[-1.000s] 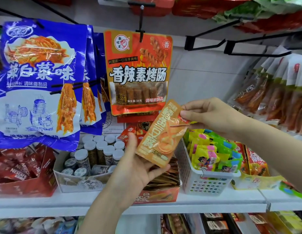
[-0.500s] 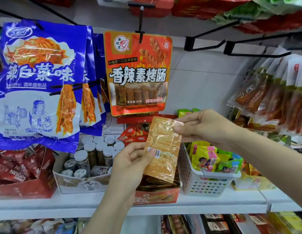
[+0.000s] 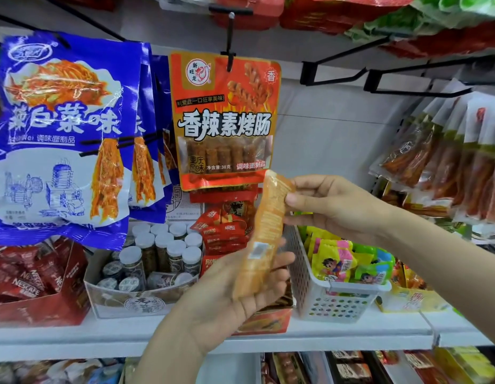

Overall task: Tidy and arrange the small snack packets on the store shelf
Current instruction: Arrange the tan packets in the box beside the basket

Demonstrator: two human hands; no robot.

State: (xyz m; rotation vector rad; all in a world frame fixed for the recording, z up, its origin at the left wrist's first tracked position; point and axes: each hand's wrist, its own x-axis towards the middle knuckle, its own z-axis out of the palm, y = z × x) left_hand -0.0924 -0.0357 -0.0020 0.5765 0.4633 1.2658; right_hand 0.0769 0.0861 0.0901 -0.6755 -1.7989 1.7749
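Head view shows my two hands in front of the store shelf [image 3: 351, 325], with one orange snack packet [image 3: 264, 234] between them. My left hand [image 3: 235, 297] is under the lower end of the packet; the fingers are nearly straight and the packet leans on them, so this hand supports it more than it grips it. My right hand [image 3: 332, 206] pinches the upper end with thumb and fingertips. I think the first risk is that the packet slips: the film looks smooth and shiny, the pinch takes only a small corner, and below it there is just my flat hand. If it falls, it may land in the white plastic basket [image 3: 324, 295] of colourful candy packets [image 3: 340, 259] just to the right, or in the red packets [image 3: 227, 234] behind, and mix with the wrong goods. The second risk is the hanging red sausage snack bag [image 3: 224, 120] just above my right hand; a careless lift could knock it on its hook. The packet is long, narrow and flat, turned almost edge-on to me, upright with a small tilt. I see its back side with fine print and a small white label like a barcode, too blurred to read. It looks light and a little soft. The orange carton [image 3: 265, 320] below seems its home, though my left hand hides most of it.
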